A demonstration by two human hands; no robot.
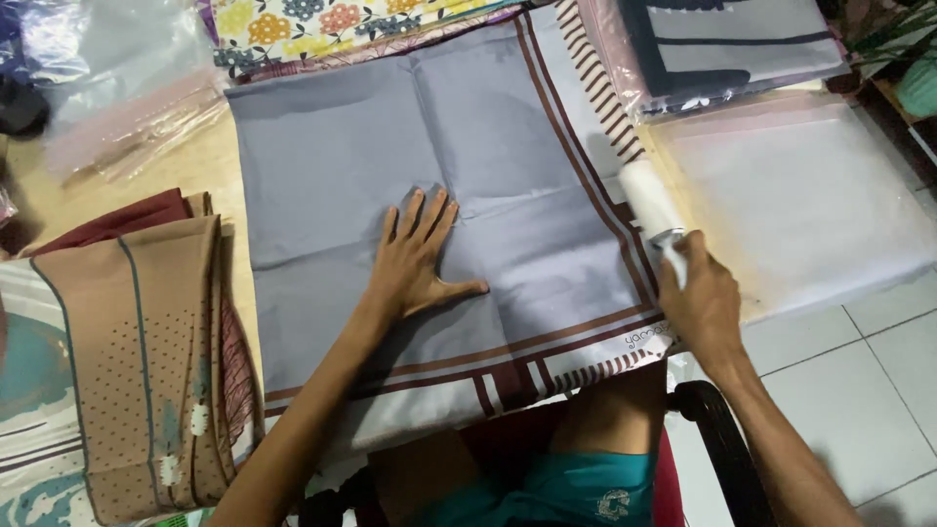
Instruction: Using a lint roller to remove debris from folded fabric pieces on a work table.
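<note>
The left hand point(415, 262) lay flat, fingers spread, on the grey scarf point(429, 185); the right hand point(699, 303) held its grip closed round a white lint roller point(649, 200) at the scarf's right border

Body, as I see it from the head camera: two bare forearms, no sleeves reaching into view, no watch, ring or band on either wrist. Left hand point(418, 262): five fingers, nothing worn. Right hand point(699, 304): likewise unadorned. Lower body: teal shorts point(561, 493) with a small pale round emblem printed on the right leg; bare knee above them.
</note>
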